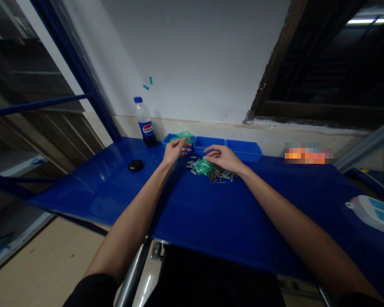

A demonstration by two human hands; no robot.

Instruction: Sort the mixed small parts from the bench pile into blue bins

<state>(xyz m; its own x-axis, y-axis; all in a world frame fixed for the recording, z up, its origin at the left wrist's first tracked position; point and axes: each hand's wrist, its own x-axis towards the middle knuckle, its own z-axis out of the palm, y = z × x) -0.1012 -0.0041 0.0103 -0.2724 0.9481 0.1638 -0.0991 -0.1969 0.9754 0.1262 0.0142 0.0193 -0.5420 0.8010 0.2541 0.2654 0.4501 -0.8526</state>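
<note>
My left hand (175,152) is at the front of the left blue bin (168,138), its fingers curled together. Whatever they may hold is too small to make out. Green plastic bags (184,136) stick up out of that bin, just behind the fingers. Above a heap of metal screws (218,175) hovers my right hand (223,157), its fingers bent but apart. A crumpled green plastic bag (202,167) lies on the heap, beneath the right fingertips. Small grey cylindrical pieces (193,172) are scattered at the left of the bag and among the screws.
Two more blue bins, a middle one (210,143) and a right one (245,148), continue the row along the wall. A cola bottle (147,128) and a black mouse-like object (135,165) stand left on the blue table (192,213). A white power strip (376,213) lies right.
</note>
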